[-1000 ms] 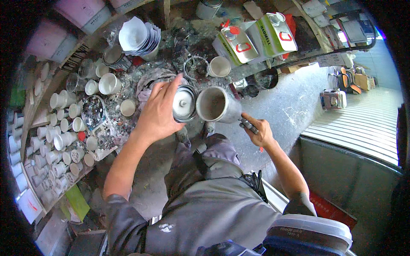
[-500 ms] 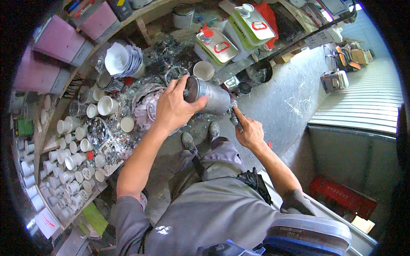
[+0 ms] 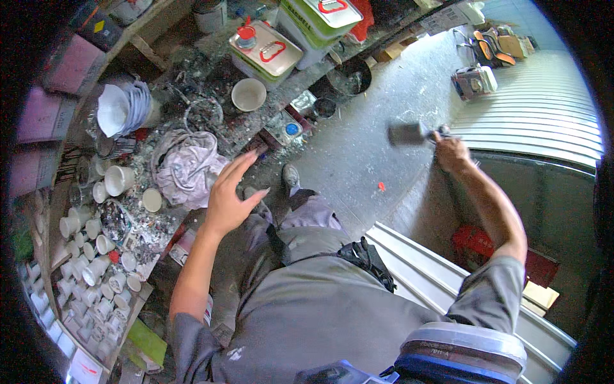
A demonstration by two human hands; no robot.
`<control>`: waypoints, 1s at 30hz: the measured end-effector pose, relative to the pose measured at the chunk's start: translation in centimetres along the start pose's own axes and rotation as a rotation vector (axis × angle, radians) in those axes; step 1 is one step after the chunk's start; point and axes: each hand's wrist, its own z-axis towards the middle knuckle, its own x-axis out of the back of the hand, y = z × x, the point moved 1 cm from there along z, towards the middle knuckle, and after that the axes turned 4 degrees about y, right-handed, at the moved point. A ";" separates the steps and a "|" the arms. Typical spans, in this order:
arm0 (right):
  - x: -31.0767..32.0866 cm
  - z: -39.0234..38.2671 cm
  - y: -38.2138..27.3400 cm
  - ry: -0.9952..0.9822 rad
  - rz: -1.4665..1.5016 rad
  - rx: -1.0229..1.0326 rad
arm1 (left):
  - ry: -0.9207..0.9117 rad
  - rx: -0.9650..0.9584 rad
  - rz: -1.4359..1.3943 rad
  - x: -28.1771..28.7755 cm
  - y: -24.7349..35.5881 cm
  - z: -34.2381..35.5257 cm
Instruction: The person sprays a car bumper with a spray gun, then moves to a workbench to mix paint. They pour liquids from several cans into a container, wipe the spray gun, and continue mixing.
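My left hand point(image 3: 229, 198) is open and empty, its fingers spread and curved, just right of a crumpled pale pink-grey rag point(image 3: 182, 168) on the paint-spattered bench. Out to the right, over the floor, my right hand point(image 3: 453, 153) is closed on the handle of a metal spray gun point(image 3: 435, 136). A dark grey cylindrical cup point(image 3: 404, 134) sits on the gun, tipped sideways and smeared by motion, so I cannot tell its lid's state. A round pale tub point(image 3: 249, 94) stands on the bench beyond the rag.
Several small white cups point(image 3: 96, 269) crowd the left bench, with stacked paper cones point(image 3: 115, 109) above them. Cans with red handles point(image 3: 265, 51) stand at the back. A corrugated metal panel point(image 3: 524, 115) and an orange-black chair point(image 3: 492, 48) are at the right; my shoes show below.
My left hand has let go of the cup and drawn down and left. My right hand has swung up and rightward with the gun and cup. The view has turned right.
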 end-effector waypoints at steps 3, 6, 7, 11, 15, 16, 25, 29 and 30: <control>-7.9 -3.6 7.6 0.270 0.337 -0.269 | 0.109 0.134 0.187 0.4 -4.6 -5.2; -11.5 -4.9 11.4 0.065 0.241 -0.378 | 0.418 0.225 0.473 1.3 -8.3 -8.6; -11.5 -5.0 12.8 -0.113 0.225 -0.369 | 0.449 0.250 0.531 1.8 -9.5 -9.0; -9.1 -4.3 12.4 0.310 0.361 -0.410 | 0.566 0.376 0.652 3.0 -13.6 -8.6; -6.6 -2.4 10.6 0.010 0.351 -0.368 | 0.604 0.538 0.569 2.7 -16.7 -7.1; -6.2 -2.3 9.8 0.180 0.485 -0.478 | 0.615 0.573 0.507 2.5 -17.5 -6.7; -2.6 -0.6 5.1 0.031 0.148 -0.257 | 0.620 0.708 0.409 3.5 -22.2 -6.8; -1.6 -1.4 3.4 0.027 0.400 -0.365 | 0.559 0.717 0.404 4.8 -21.6 -6.5; -1.7 -1.5 2.8 0.140 0.428 -0.415 | 0.568 0.716 0.387 5.1 -21.3 -6.3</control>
